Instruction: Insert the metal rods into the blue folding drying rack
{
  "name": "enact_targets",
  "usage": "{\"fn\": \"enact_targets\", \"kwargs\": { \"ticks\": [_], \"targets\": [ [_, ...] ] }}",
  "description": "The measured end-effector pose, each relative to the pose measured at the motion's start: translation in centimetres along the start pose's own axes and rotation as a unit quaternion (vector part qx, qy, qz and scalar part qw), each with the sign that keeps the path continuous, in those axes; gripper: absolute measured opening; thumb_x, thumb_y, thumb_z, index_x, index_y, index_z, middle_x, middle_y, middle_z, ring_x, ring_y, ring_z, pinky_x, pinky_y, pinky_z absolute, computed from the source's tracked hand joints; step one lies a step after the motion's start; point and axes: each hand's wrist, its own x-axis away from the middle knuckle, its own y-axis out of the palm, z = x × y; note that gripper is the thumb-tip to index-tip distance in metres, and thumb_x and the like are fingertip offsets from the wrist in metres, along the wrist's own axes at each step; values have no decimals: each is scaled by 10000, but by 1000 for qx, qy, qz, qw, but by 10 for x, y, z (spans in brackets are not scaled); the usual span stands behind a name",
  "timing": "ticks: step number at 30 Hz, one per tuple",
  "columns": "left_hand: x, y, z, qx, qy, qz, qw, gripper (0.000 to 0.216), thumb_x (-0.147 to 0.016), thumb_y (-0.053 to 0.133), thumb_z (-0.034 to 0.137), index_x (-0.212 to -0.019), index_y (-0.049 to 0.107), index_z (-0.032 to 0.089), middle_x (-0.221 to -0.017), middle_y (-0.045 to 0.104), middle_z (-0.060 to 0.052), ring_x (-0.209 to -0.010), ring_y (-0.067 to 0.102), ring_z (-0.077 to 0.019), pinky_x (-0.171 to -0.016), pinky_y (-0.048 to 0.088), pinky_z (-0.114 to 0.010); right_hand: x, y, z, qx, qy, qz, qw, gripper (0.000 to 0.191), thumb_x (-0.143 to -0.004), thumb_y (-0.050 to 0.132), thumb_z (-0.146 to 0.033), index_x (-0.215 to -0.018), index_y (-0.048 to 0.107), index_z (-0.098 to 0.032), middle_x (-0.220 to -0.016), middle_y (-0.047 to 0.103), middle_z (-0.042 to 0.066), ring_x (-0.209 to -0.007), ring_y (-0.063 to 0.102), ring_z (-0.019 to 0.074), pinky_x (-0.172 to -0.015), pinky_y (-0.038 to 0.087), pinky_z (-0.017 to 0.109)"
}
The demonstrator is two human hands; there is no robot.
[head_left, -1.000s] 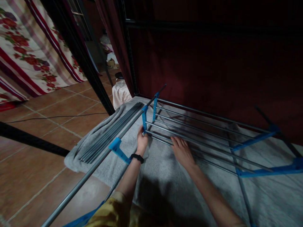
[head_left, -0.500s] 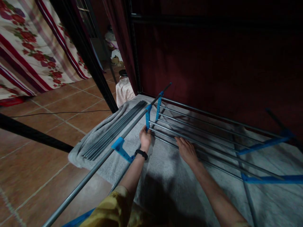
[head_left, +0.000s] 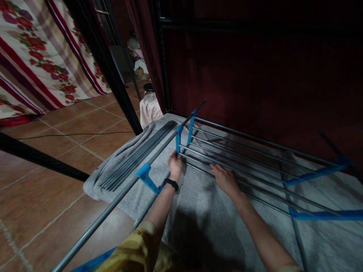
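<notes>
A drying rack of grey metal rods and blue plastic brackets lies on a grey blanket. My left hand, with a black band at the wrist, is closed around the lower end of a blue bracket where the rods join it. My right hand lies over the nearest rods a little to the right, fingers curled down around one of them. A long grey side pole runs from the brackets toward me at the lower left.
A bundle of loose grey rods lies on the blanket's left edge. Tiled floor spreads to the left, crossed by a black bar and a thin cable. A dark red curtain hangs behind the rack; flowered fabric hangs far left.
The view has shifted slightly, so everything sits a little further right. Both hands remain at the same spots on the rack.
</notes>
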Motion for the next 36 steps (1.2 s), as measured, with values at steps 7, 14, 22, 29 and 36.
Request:
{"fn": "enact_targets", "kwargs": {
  "ticks": [7, 14, 22, 29, 36],
  "targets": [
    [2, 0, 4, 4, -7, -7, 1000, 243, -817, 632, 172, -1030, 736, 229, -1046, 788, -96, -1069, 706, -296, -1047, 504, -458, -7, -4, 5, -46, -1, -20, 999, 421, -1061, 356, -286, -1398, 607, -257, -1296, 720, 71, -1136, 698, 185, -888, 506, 283],
    [3, 0, 1, -14, -6, -1, 1000, 271, -819, 621, 125, -1045, 732, 225, -1067, 781, -115, -1097, 706, -311, -1048, 496, -471, -15, -2, 14, -114, -1, -27, 993, 400, -1029, 424, -265, -1353, 657, -232, -1320, 719, 77, -1189, 675, 190, -986, 514, 312],
    [5, 1, -1, 34, -6, -4, 999, 340, -773, 636, 88, -1052, 727, 258, -1116, 768, -73, -1254, 652, -273, -1172, 431, -453, 10, 9, -8, 6, -14, 65, 998, 499, -1021, 390, -198, -1505, 509, -213, -1422, 639, 132, -1262, 611, 233, -1076, 478, 390],
    [18, -6, -16, 21, -3, -32, 999, 462, -686, 583, 21, -1075, 735, 218, -1163, 776, -73, -1277, 644, -271, -1187, 421, -426, 37, 65, -26, 26, 13, 98, 995, 504, -999, 392, -177, -1489, 500, -219, -1457, 602, 139, -1253, 590, 248, -1066, 478, 418],
    [14, -6, -17, -23, -17, -3, 1000, 329, -685, 585, 65, -931, 742, 217, -1015, 789, -64, -1078, 711, -263, -1069, 487, -386, 19, 77, -1, 38, 82, 50, 995, 401, -1018, 379, -197, -1346, 608, -231, -1292, 678, 127, -1173, 633, 230, -1050, 476, 380]
  ]
}}
